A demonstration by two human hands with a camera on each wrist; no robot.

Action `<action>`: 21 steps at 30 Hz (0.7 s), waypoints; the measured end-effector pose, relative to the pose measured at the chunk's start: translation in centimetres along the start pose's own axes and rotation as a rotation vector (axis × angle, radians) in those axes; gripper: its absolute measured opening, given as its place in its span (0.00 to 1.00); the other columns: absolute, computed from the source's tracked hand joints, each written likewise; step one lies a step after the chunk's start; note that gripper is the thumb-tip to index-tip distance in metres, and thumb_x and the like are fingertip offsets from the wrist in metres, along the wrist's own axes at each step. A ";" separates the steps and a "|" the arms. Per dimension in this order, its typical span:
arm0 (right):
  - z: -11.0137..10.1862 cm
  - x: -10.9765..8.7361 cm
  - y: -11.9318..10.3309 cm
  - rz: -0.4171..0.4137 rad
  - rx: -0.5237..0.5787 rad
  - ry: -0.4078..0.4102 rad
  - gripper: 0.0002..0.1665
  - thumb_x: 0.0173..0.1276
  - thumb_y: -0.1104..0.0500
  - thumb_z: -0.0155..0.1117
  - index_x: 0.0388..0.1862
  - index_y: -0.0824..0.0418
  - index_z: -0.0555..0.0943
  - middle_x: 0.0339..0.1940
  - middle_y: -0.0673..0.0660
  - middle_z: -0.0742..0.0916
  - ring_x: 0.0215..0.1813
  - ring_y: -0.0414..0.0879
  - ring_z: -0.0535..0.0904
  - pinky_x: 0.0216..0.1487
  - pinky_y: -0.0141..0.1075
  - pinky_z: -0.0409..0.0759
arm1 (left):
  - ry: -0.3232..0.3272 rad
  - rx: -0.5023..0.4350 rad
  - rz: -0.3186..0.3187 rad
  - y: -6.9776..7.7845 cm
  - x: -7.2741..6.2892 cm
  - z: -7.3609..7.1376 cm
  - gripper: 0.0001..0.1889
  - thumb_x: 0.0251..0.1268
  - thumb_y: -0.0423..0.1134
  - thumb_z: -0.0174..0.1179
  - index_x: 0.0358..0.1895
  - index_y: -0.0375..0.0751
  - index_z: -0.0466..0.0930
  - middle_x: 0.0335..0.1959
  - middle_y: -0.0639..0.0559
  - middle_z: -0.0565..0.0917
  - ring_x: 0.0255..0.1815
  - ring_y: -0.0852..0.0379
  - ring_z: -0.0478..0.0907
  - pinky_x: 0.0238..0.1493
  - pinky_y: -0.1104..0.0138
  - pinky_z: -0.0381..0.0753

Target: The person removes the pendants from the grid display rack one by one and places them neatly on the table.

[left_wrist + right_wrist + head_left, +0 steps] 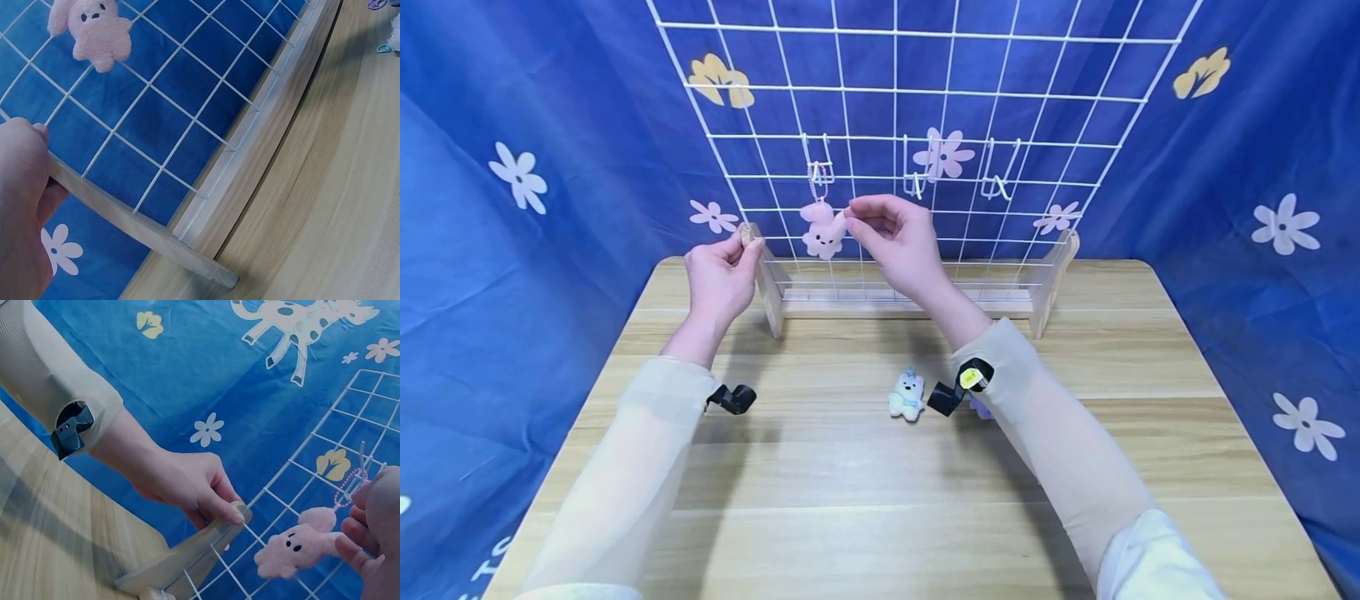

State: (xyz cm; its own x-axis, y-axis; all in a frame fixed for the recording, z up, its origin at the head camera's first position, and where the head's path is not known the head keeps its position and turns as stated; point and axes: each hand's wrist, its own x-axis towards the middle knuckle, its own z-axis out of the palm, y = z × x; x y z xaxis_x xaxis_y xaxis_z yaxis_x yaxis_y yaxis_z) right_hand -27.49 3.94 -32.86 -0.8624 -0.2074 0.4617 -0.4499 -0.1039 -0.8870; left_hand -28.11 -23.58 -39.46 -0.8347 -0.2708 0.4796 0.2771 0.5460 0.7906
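Pink bunny charm [825, 237] near left edge of grid [895, 87], well above tabletop [805, 525]

A fuzzy plush toy [825, 240], smooth wire grid [895, 33], creased cloth backdrop [475, 292] and wood-grained tabletop [775, 533] are shown.

Blue cloth [587, 192] is hanging behind the pale wood-grained tabletop [827, 546] and is closing in both sides, its surface creasing at 9 o'clock. In the head view, 1 white flower [518, 177] is showing between 9 and 10 o'clock, 2 yellow motifs [721, 80] are sitting at 11 and 2, and white lettering [493, 560] is peeking out at 8. In the right wrist view, a spotted animal print [300, 325] is standing out at 1 o'clock. Light is glinting off the wood at 6.
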 end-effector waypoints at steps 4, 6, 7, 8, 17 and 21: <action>0.6 0.5 -0.3 0.005 -0.011 -0.002 0.13 0.73 0.73 0.69 0.54 0.74 0.85 0.49 0.64 0.90 0.53 0.49 0.88 0.60 0.37 0.87 | 0.001 0.006 0.006 -0.1 0.0 0.0 0.16 0.73 0.40 0.70 0.59 0.39 0.85 0.52 0.39 0.87 0.48 0.60 0.88 0.45 0.78 0.86; 0.7 0.8 -0.4 0.010 -0.014 -0.005 0.13 0.73 0.73 0.69 0.55 0.74 0.85 0.50 0.65 0.90 0.53 0.48 0.88 0.60 0.36 0.87 | 0.006 0.003 0.014 -0.1 0.0 0.1 0.16 0.73 0.39 0.70 0.59 0.39 0.85 0.51 0.39 0.87 0.47 0.62 0.88 0.44 0.79 0.86; 0.8 0.9 -0.5 0.009 -0.012 -0.006 0.13 0.73 0.73 0.69 0.55 0.74 0.85 0.50 0.65 0.90 0.53 0.48 0.88 0.60 0.36 0.87 | 0.008 0.001 0.017 -0.2 0.0 0.1 0.16 0.73 0.39 0.70 0.59 0.39 0.85 0.51 0.39 0.87 0.46 0.62 0.88 0.43 0.79 0.86; 0.9 1.1 -0.5 0.008 -0.014 -0.006 0.14 0.73 0.73 0.69 0.55 0.74 0.85 0.51 0.66 0.90 0.53 0.48 0.87 0.60 0.36 0.87 | 0.009 -0.002 0.018 -0.2 0.0 0.1 0.16 0.72 0.38 0.71 0.59 0.39 0.85 0.51 0.39 0.87 0.46 0.63 0.88 0.43 0.79 0.86; 1.3 2.0 -0.5 -0.024 -0.025 0.017 0.14 0.72 0.74 0.69 0.55 0.76 0.84 0.51 0.70 0.89 0.51 0.49 0.87 0.56 0.37 0.88 | 0.003 -0.010 0.006 -0.2 0.0 0.1 0.17 0.73 0.38 0.70 0.60 0.37 0.85 0.52 0.38 0.86 0.49 0.59 0.88 0.45 0.78 0.86; 1.5 2.5 -0.5 -0.025 -0.010 0.022 0.14 0.72 0.74 0.69 0.55 0.78 0.84 0.50 0.69 0.90 0.51 0.48 0.88 0.56 0.36 0.88 | -0.001 -0.014 0.005 -0.2 0.0 0.1 0.18 0.73 0.39 0.70 0.61 0.36 0.84 0.52 0.38 0.86 0.50 0.57 0.88 0.45 0.77 0.87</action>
State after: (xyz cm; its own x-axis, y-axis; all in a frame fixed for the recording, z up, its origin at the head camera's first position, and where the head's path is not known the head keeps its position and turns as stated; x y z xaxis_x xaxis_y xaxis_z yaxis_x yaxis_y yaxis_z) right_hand -29.08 2.02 -31.24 -0.8559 -0.1834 0.4836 -0.4733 -0.0992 -0.8753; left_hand -28.23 -23.62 -39.70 -0.8337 -0.2677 0.4830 0.2876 0.5363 0.7935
